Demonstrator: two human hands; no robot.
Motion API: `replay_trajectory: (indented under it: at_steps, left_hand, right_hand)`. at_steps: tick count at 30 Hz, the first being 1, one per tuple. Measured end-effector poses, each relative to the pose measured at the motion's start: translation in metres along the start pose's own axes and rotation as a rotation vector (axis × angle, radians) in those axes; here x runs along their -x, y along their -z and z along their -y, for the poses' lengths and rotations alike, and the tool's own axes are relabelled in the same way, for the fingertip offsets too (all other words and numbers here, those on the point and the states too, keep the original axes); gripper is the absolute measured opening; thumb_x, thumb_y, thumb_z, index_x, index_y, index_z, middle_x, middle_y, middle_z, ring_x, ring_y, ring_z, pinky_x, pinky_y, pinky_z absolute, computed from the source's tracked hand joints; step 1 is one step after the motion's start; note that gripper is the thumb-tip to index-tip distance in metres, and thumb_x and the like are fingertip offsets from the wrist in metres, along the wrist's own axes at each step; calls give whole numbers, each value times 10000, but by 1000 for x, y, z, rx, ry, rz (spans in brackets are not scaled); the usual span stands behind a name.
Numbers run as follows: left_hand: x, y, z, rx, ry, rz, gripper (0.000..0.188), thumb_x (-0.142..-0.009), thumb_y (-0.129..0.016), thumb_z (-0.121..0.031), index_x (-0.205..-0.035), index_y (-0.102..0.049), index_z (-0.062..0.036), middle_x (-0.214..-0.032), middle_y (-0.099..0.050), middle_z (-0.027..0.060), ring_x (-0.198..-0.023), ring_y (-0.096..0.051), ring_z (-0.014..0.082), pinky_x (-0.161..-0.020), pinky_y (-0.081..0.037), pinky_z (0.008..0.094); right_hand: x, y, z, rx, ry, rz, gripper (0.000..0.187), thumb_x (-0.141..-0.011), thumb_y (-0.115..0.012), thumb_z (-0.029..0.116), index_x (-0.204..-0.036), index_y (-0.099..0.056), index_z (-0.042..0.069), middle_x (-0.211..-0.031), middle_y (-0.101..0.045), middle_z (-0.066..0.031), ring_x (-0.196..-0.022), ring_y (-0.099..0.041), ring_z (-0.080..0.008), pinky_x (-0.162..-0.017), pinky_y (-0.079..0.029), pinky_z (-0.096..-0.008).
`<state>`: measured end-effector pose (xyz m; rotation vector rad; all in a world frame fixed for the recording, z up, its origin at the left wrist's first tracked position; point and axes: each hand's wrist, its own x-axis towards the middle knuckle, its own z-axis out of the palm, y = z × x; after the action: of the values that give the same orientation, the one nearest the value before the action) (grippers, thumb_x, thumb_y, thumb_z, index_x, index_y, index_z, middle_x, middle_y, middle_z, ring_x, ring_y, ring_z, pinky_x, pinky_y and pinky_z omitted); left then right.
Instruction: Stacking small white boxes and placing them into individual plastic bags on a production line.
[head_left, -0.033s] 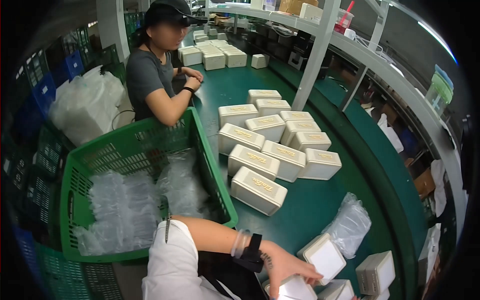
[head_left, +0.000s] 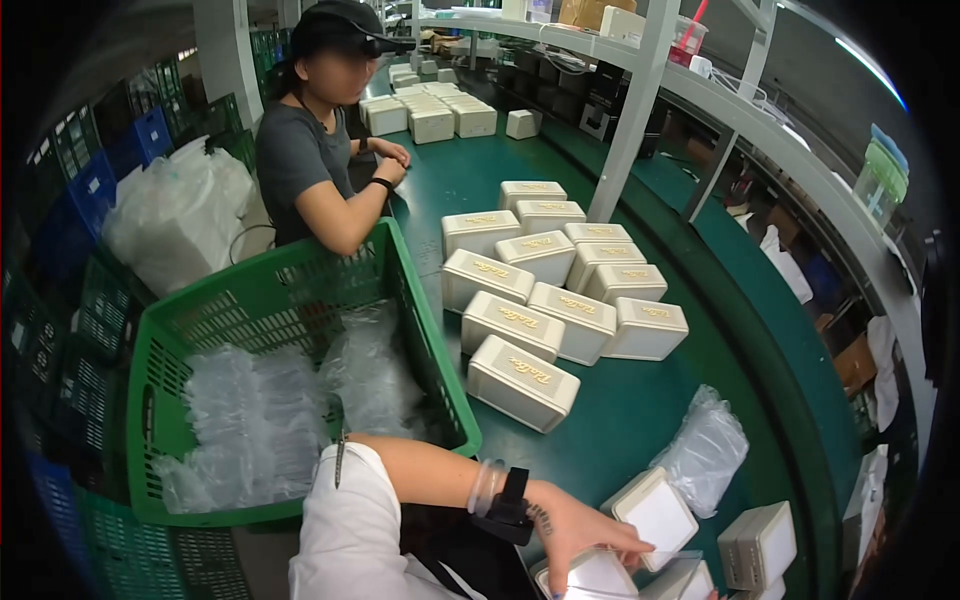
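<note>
Gold cursive lettering (head_left: 529,369) stands atop the cream, round-edged rectangular boxes (head_left: 518,394) mid-scene, clearest on the nearest; at left, a pale label (head_left: 97,184) on a blue plastic crate (head_left: 94,206) is too small to read.

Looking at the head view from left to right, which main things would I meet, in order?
Large green perforated plastic crate → the person's bare left hand → crumpled translucent plastic bundle → green-topped translucent container.
</note>
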<state>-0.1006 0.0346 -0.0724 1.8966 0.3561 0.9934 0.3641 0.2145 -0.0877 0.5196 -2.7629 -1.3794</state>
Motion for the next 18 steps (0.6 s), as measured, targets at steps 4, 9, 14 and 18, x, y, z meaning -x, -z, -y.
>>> replay_trajectory:
  at_steps: [4,9,14,18]
  left_hand:
    - [-11,8,-7,504,198,-138,1145,-658,-837,-403,-1509,-165,-36,-1458,-310,153,-1333,-354,323,-1064,-312,409]
    - [-2,33,18,834,256,-346,1052,-689,-835,-379,-1509,-231,-113,-1458,-350,109,-1377,-324,267,-1078,-302,385]
    - [4,39,16,1096,100,-567,981,-712,-828,-373,-1487,-285,-114,-1459,-362,112,-1388,-317,258,-1095,-297,383]
    - [6,44,23,1089,96,-577,943,-730,-817,-367,-1475,-301,-106,-1464,-357,114,-1386,-323,260,-1099,-301,375]
  right_hand:
    - [-65,61,-43,-1146,-810,863,1132,-619,-848,268,-1432,-166,-124,-1079,-584,-347,-823,-636,-413,-692,-527,-422]
    - [-67,65,-43,-1071,-826,813,1126,-614,-850,276,-1423,-182,-133,-1034,-592,-343,-763,-622,-418,-642,-514,-425]
    - [-33,26,-20,-346,-434,354,1115,-627,-847,310,-1432,-201,-111,-1240,-491,-365,-1103,-534,-438,-891,-470,-452]
    - [-75,72,-60,-641,-578,543,834,-768,-741,299,-1409,-336,-50,-1363,-405,-348,-1249,-423,-468,-1013,-387,-481]
